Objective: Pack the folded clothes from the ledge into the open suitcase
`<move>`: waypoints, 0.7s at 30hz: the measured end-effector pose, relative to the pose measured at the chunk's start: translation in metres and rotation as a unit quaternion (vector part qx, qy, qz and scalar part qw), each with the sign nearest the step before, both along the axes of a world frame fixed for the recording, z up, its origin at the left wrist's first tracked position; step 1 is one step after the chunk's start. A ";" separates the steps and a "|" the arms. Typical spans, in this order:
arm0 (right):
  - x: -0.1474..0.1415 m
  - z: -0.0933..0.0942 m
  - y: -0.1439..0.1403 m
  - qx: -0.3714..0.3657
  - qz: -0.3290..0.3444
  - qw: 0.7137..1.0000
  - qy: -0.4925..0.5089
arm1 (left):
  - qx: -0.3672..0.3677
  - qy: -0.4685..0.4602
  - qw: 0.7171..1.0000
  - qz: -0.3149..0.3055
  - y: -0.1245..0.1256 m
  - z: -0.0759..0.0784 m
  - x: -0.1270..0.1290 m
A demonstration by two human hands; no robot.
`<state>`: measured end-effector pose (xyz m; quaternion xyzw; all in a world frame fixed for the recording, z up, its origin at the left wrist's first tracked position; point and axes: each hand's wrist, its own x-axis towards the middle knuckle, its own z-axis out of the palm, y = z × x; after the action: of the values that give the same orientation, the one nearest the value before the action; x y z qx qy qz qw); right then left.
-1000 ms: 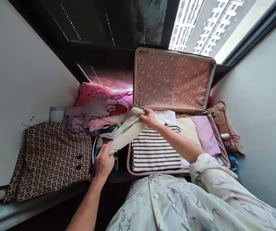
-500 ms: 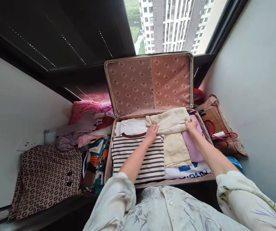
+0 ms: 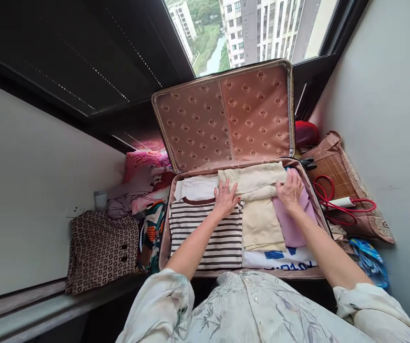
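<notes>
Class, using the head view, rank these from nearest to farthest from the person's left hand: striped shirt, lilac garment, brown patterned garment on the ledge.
1. Striped shirt: directly under the left hand, in the suitcase.
2. Lilac garment: suitcase's right side.
3. Brown patterned garment: far left, on the ledge.

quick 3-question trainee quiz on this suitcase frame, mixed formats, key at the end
1. True or false: both hands lie flat on the cream garment at the back of the open suitcase.
2. Which folded item lies directly under the left hand's wrist? A) striped shirt B) lilac garment C) brown patterned garment
3. Fill in: the red cord lies on the woven bag to the ______ of the suitcase.

Key: 1 true, the right hand on its right end; 2 A; 3 right.
</notes>
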<state>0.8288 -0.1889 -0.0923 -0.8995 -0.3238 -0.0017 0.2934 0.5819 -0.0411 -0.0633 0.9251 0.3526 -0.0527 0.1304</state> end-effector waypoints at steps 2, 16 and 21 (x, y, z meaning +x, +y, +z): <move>-0.014 0.000 0.005 -0.049 0.090 0.993 -0.066 | -0.007 0.003 0.999 0.041 0.002 -0.002 0.009; -0.048 -0.005 -0.015 -0.258 0.115 0.959 -0.027 | -0.093 -0.093 0.991 0.028 -0.013 -0.020 -0.013; -0.083 0.003 -0.062 -0.196 0.110 0.973 -0.053 | -0.016 -0.368 0.929 0.037 -0.053 0.004 -0.153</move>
<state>0.7455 -0.2505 -0.0890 -0.8971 -0.4296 0.0466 0.0926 0.4285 -0.0938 -0.0593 0.8637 0.3126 0.2905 0.2681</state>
